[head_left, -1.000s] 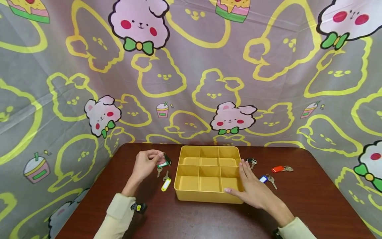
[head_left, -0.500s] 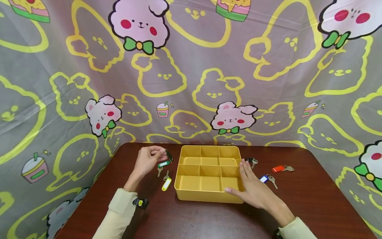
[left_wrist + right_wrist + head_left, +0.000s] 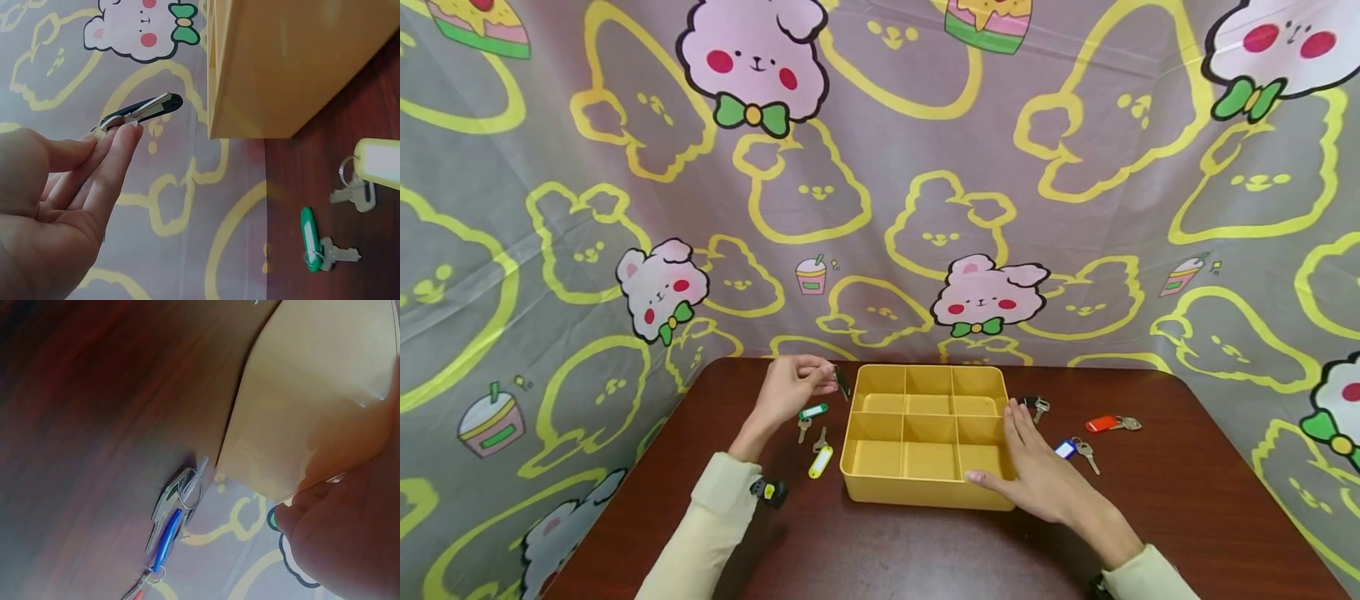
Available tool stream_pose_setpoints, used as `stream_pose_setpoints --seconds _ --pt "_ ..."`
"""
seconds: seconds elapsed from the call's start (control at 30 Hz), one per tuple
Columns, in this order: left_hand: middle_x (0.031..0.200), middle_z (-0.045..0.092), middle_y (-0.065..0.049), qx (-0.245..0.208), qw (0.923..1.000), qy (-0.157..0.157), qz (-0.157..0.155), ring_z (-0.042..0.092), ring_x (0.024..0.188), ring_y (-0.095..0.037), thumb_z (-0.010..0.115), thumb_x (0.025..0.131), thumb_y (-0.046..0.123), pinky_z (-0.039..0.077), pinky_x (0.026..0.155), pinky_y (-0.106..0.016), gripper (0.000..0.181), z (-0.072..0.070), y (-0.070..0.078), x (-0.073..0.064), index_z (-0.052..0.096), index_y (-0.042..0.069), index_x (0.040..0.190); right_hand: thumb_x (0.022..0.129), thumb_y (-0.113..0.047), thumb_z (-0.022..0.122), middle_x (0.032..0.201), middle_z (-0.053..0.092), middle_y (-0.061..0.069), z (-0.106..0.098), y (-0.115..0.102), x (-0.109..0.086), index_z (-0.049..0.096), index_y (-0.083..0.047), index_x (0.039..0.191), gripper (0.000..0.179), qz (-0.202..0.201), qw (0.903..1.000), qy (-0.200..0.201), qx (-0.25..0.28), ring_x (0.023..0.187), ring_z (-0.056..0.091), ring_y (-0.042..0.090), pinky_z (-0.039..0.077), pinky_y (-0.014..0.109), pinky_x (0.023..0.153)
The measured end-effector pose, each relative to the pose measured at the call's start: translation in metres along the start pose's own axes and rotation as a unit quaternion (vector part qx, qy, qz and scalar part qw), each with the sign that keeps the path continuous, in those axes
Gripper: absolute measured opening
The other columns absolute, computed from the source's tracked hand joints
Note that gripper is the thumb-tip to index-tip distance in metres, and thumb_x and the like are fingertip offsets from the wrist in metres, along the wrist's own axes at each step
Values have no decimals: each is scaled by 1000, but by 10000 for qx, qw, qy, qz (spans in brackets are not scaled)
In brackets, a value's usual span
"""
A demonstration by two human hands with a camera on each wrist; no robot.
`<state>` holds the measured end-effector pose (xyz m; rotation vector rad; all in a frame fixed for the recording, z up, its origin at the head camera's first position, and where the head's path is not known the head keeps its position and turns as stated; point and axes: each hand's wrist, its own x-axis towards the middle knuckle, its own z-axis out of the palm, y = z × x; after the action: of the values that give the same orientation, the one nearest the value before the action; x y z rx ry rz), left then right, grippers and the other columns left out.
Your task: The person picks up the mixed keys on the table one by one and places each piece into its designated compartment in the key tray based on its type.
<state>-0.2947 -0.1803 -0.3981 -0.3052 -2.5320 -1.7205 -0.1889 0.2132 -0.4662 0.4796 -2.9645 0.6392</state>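
I see left hand point(image 3: 793, 389) pinching a black-tagged key point(image 3: 152, 107) near its ring, aloft just left of the yellow box point(image 3: 925, 491), probably so it sticks out clear; right hand point(image 3: 1043, 475), fingers extended, rests against box's right side, presumably steadying it on the counter point(image 3: 910, 558).

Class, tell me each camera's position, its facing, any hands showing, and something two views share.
Head: head-worn, forward and down at the yellow box; left hand and right hand show.
Left wrist: worn there, toward the dark tag; left hand shows.
Right wrist: worn there, toward the box's side; right hand shows.
Head and left wrist share the green tag.
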Motion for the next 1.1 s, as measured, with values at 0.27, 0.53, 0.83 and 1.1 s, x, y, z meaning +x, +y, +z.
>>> stream_pose_setpoints --seconds 0.27,0.53,0.83,1.1 --pt "102 80 -25 13 10000 -73 40 81 87 -34 64 104 7 66 73 -30 21 6 5 3 75 -10 112 92 -78 58 176 3 25 3 0 0 14 8 165 121 33 10000 -60 66 163 10 48 26 64 128" --pt "101 80 -25 -39 9999 -144 -11 81 87 -34 64 104 7 66 73 -29 23 12 7 8 74 -11 113 91 -79 58 176 3 25 3 1 1 15 9 164 122 39 10000 -3 82 163 10 47 25 64 128" --pt "100 80 -24 131 9993 -352 14 81 83 -29 62 103 3 67 72 -31 21 20 17 11 75 -11 113 92 -78 58 176 2 26 4 3 -3 13 9 165 122 89 9998 -28 179 163 11 49 26 65 127" --pt "99 81 -22 312 9988 -361 -92 82 85 -32 65 103 7 67 72 -31 24 21 20 19 75 -11 114 92 -78 58 176 5 26 3 3 0 15 9 164 121 7 10000 45 28 163 13 47 27 63 128"
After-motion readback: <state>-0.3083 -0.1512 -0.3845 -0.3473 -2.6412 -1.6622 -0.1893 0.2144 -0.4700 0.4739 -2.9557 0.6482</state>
